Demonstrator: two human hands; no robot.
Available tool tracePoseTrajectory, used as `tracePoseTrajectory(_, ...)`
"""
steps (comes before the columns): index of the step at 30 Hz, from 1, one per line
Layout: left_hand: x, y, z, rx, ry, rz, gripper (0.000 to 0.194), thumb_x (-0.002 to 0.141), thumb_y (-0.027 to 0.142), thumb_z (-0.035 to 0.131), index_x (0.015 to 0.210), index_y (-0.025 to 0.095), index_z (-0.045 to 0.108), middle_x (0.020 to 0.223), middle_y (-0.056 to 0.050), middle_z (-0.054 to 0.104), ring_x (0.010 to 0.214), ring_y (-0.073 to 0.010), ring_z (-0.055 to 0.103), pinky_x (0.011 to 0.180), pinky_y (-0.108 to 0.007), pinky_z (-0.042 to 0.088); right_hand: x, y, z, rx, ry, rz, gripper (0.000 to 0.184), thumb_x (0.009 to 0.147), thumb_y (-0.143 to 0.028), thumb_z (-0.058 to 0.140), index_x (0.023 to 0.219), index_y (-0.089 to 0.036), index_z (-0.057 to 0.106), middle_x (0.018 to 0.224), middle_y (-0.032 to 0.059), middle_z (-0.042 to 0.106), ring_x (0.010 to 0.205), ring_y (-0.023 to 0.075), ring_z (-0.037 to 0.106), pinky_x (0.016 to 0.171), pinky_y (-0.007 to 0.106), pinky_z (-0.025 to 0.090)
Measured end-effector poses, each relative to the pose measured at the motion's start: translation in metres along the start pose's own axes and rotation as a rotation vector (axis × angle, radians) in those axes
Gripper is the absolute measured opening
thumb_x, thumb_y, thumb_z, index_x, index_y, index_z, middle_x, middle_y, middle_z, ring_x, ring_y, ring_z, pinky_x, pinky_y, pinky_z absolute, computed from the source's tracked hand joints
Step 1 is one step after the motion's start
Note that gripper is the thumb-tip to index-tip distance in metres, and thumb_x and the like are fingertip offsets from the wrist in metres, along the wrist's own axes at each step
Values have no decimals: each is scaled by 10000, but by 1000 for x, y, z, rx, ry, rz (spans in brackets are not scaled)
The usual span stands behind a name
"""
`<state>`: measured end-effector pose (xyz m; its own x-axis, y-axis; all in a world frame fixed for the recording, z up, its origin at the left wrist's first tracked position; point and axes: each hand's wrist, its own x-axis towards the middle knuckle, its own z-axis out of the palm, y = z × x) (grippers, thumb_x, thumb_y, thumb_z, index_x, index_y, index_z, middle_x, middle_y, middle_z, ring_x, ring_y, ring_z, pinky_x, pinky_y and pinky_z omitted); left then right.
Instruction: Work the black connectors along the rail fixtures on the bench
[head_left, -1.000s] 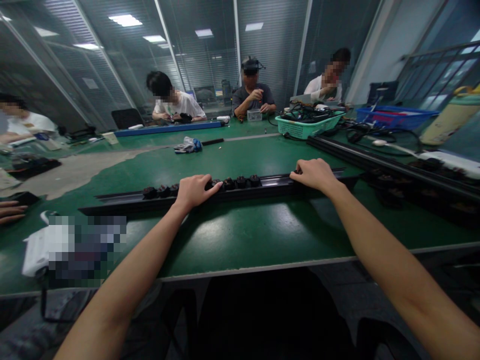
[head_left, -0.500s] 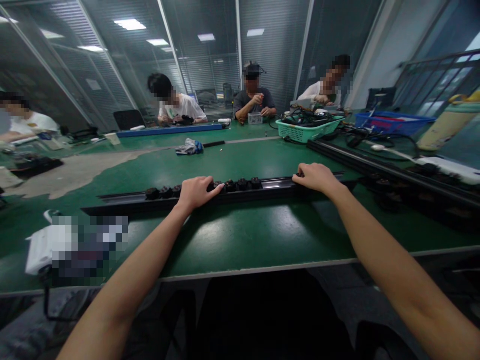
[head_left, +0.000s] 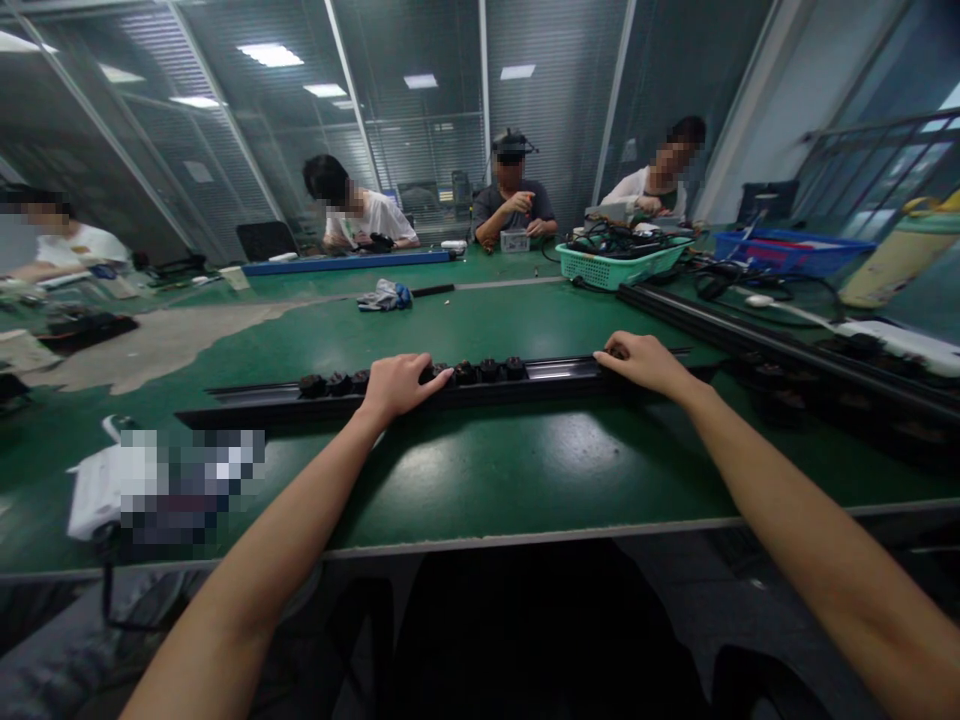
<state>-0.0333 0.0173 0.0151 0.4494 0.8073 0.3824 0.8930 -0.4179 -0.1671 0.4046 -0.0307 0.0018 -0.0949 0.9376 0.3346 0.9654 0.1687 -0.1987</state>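
Note:
A long black rail (head_left: 480, 393) lies across the green table in front of me, its channel opening upward. Several black socket-like modules (head_left: 489, 368) sit in a row in the channel, on both sides of my left hand. My left hand (head_left: 397, 385) grips the rail over its middle-left part, thumb stretched along the modules and fingers over the far side, hiding some of them. Farther right, past a bare stretch of channel, my right hand (head_left: 641, 362) curls its fingers around a small dark module (head_left: 619, 352), mostly hidden, at the rail.
More long black rails (head_left: 750, 340) lie at the right, near dark modules and a white power strip (head_left: 911, 345). Beyond stand a green basket of cables (head_left: 626, 265) and a blue basket (head_left: 795, 255). Gloves (head_left: 385, 295) lie mid-table; a white device (head_left: 101, 490) sits left. Several people work opposite.
The whole view has shifted slightly. Both hands keep nearly the same places on the rail, and a little more of the dark module shows at my right fingers.

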Motion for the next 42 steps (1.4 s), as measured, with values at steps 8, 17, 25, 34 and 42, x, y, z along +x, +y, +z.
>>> tracePoseTrajectory(8,1,5,-3,-4,-25,-24,710,985,757,285,963,201,726,983,-132,771,893,-299,704,662,-334,347,-6,-3,6,-230,94,-39,431,1021,-493,439,974,-158,706,932,161,728,912,299,654,868,400,428)
tracePoseTrajectory(17,1,5,-3,10,-39,-35,708,983,767,279,967,214,721,994,-120,772,909,-295,704,668,-328,362,-9,-4,5,-269,87,8,412,1018,-470,433,986,-163,706,958,169,729,929,308,644,860,404,413)
tracePoseTrajectory(25,2,6,-4,-5,-36,-37,688,985,751,298,956,210,722,998,-129,772,921,-304,703,680,-335,372,-10,-4,1,-256,63,51,432,1010,-477,416,1043,-176,724,1002,174,732,965,325,631,907,434,422)
tracePoseTrajectory(34,1,7,-4,7,-41,-35,691,988,745,292,958,207,724,990,-129,770,918,-303,701,679,-333,375,-9,0,0,-282,57,63,438,1008,-484,419,1026,-164,717,1003,185,730,967,328,638,908,435,415)
tracePoseTrajectory(42,1,6,-4,-10,-33,-34,682,985,749,305,949,207,718,989,-124,772,906,-298,702,664,-330,349,-9,6,0,-281,76,77,421,991,-490,441,994,-179,725,984,167,741,973,329,641,889,433,419)
